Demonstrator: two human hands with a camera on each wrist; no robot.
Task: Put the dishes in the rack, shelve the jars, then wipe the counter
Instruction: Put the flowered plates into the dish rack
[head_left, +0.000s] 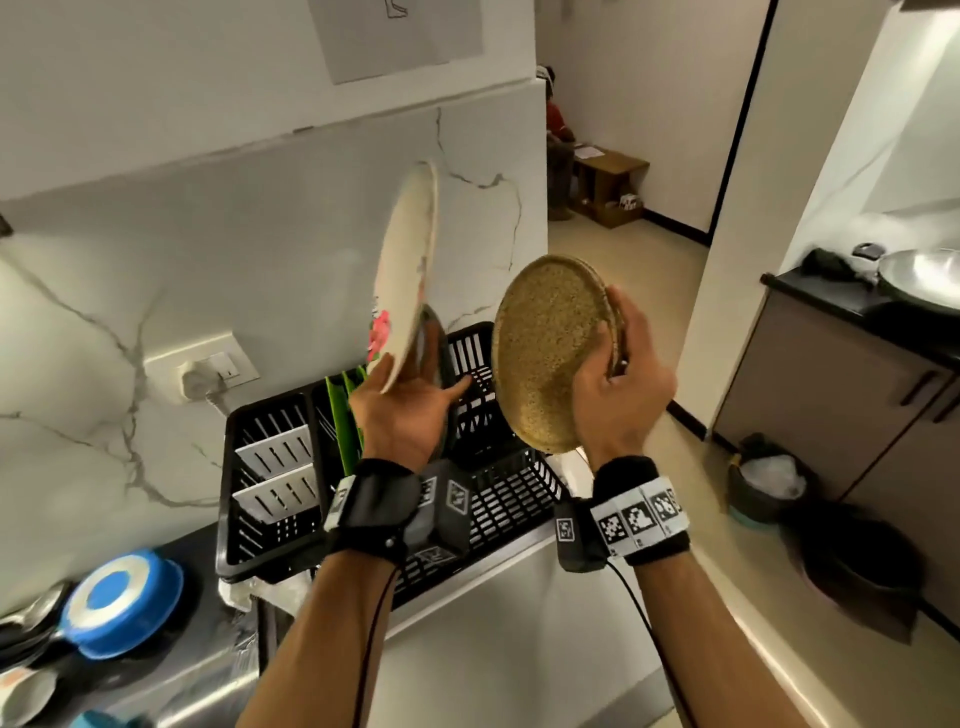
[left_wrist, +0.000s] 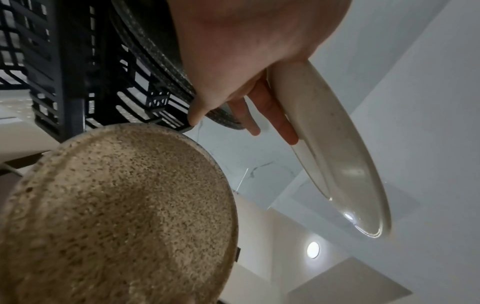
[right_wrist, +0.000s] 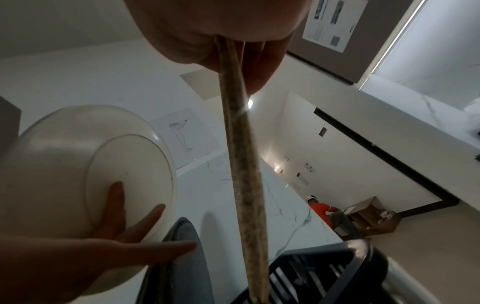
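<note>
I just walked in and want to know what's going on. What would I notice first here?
Two plates held up on edge over the black dish rack: a cream plate with a red flower in the left hand, and a speckled brown plate in the right hand. Down at the left, a bright blue bowl sits upside down on the dark counter.

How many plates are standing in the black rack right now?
1: a grey plate stands upright in the rack, right behind the left hand. Others may be hidden behind it.
</note>
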